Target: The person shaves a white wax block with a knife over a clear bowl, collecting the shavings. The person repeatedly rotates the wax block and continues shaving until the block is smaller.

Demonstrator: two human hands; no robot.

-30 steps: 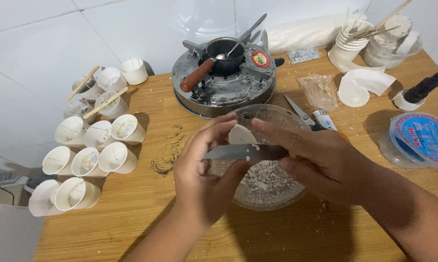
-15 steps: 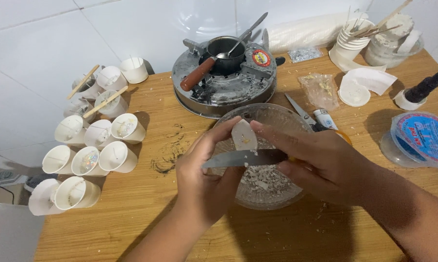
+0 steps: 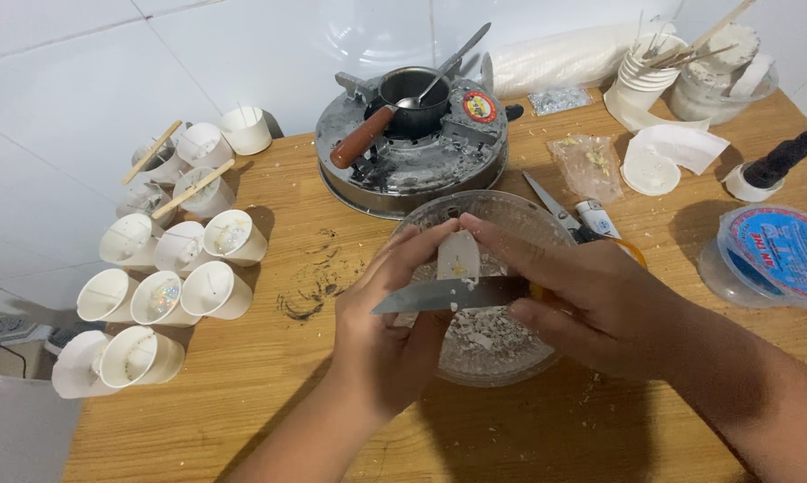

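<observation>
Just below the middle of the frame, the left hand [image 3: 394, 331] has its fingers curled around a small pale piece of wax [image 3: 458, 258], pinching it upright between thumb and fingertips. The right hand [image 3: 591, 304] is closed on the handle of a knife [image 3: 439, 294], whose blade lies level and points toward the left of the frame, its edge touching the lower part of the wax piece. Both hands hover over a clear glass bowl [image 3: 511, 210] at centre, which holds grey-white shavings [image 3: 484, 335]. Behind it, in the upper middle, a round metal stove [image 3: 403, 165] carries a small dark pot [image 3: 417, 94] with a wooden handle and a spoon resting in it. Along the left edge, a cluster of white paper cups [image 3: 180, 268] lies tipped on the wooden table [image 3: 269, 385], some with wooden sticks across them. At the right edge sits a round tub with a blue lid [image 3: 779, 255], and near it a small dark bottle [image 3: 774, 165]. A stack of cups [image 3: 649, 63] stands in the upper right, and scissors [image 3: 551, 204] lie just beside the bowl.
</observation>
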